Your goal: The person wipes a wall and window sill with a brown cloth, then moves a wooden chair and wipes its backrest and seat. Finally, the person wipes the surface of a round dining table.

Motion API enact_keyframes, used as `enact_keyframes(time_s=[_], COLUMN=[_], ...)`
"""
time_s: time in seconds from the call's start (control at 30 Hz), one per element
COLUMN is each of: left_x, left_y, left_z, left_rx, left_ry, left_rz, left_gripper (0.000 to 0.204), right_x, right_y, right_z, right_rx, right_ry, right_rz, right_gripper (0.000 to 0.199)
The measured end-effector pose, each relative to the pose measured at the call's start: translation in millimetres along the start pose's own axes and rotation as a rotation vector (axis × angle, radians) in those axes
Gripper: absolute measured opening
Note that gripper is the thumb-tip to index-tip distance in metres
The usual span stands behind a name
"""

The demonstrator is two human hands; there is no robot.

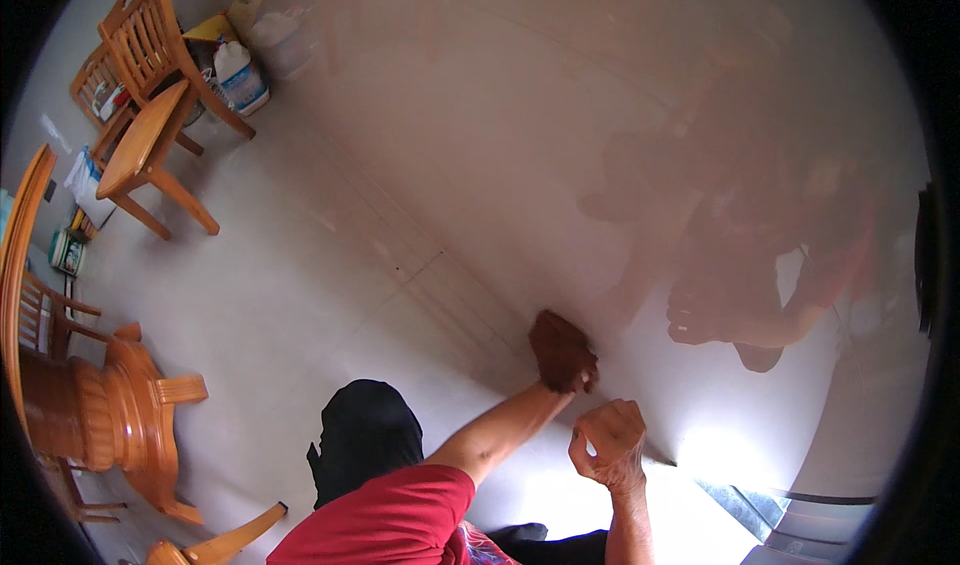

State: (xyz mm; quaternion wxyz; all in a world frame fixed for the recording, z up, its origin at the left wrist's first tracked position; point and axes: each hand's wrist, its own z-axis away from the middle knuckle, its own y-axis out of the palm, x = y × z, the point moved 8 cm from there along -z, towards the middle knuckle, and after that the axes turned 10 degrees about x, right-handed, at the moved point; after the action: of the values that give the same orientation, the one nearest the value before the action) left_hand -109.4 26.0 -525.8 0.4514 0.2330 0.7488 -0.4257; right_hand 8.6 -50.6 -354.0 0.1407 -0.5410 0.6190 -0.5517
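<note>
Reflecting the person's arms, a glossy pale wall panel (620, 115) rises from the tiled floor (260, 295) (wooden chairs (150, 135) stand well apart). Left hand (563, 351) presses the panel's base, its grip unclear; right hand (608, 443) hovers loosely clenched, holding nothing visible.

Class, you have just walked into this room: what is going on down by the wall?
A person in a red shirt is low on the pale tiled floor, facing a glossy wall that reflects them. The left hand presses against the foot of the wall; whether it holds anything cannot be told. The right hand is loosely curled just beside it, above the floor. Wooden chairs and a round wooden table stand off to the left.
</note>
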Motion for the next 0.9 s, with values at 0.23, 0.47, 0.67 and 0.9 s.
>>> enact_keyframes(time_s=[0.23, 0.47, 0.67, 0.9], left_x=[26, 137, 122, -28], left_y=[-9, -103, -117, -84], left_z=[-25, -129, -148, -77], left_rx=[0.033, -0.079, -0.177, -0.040], left_ry=[0.127, 0.027, -0.285, 0.314], left_rz=[-0.062, 0.326, 0.955, 0.016], left_gripper=[0.021, 0.016, 0.017, 0.009], right_x=[-13, -20, -17, -9], right_y=[22, 33, 47, 51], right_z=[39, 43, 31, 33], right_rx=[0.094, 0.112, 0.130, 0.147], right_ry=[0.174, 0.155, 0.084, 0.064], right_rz=[-0.028, -0.020, 0.027, 0.135], right_gripper=[0.008, 0.009, 0.011, 0.014])
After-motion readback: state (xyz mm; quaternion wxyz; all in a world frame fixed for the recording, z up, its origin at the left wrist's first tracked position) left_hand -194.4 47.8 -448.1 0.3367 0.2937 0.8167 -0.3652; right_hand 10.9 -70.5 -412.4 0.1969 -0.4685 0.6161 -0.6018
